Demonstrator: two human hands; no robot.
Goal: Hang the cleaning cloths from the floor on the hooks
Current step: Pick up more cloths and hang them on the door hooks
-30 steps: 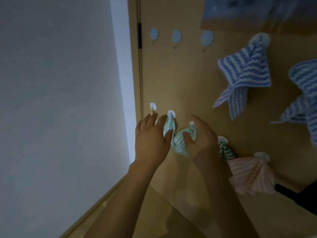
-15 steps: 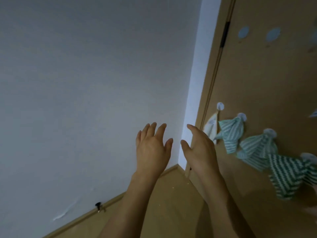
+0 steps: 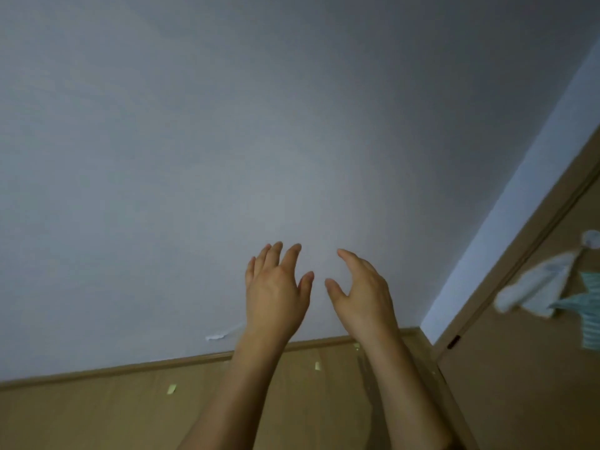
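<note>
Cloths appear only at the right edge of the view, on the brown door (image 3: 519,384), which serves as the landmark. Nearest the viewer, two bare forearms rise from the bottom edge over the wooden floor (image 3: 97,417), left of the door. Three small pale scraps (image 3: 171,389) lie on this floor; no cloth is visible on it. Beyond, the left hand (image 3: 276,293) and the right hand (image 3: 360,297) are raised side by side, left of the door, in front of the grey wall (image 3: 227,141); both are released, fingers spread and loosely bent, grasping nothing. On the door, one white cloth (image 3: 535,290) hangs from a round white hook (image 3: 589,238), and just below and to its right one green-striped cloth (image 3: 584,306) is partly cut off by the frame edge; its hook is out of view. Count: two hands, two cloths hung, one hook seen. Judgement: at least two cloths are done; whether any remain on the floor cannot be told, since most of the floor lies outside the view
</note>
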